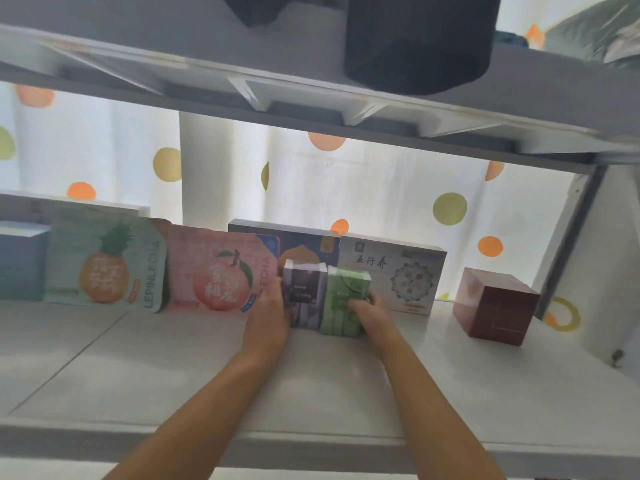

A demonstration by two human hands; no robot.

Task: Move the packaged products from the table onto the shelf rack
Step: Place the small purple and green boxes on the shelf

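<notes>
On the white shelf board (138,368), in front of the dark blue box (304,244) standing at the back, two small packs are held upright side by side: a dark purple pack (304,292) and a green pack (343,299), touching each other and apparently resting on the board. The left hand (268,317) is pressed flat against the outer side of the purple pack, fingers roughly straight; the right hand (369,308) is curled round the green pack's front and right side. To the left of the blue box a peach pouch (221,271) and a pineapple pouch (107,261) lean against the back; to its right stand a white tea box (398,271) and, well apart, a dark red cube box (495,306). Placement is judged nearly complete. Risks are noted: both packs are tall and narrow, so an uneven release could tip one forward off the board; the left knuckles are just beside the peach pouch, and a careless withdrawal could drag it down; pushing the pair back too hard could shift the blue box. The frame is blurred, so contact with the board cannot be confirmed.
</notes>
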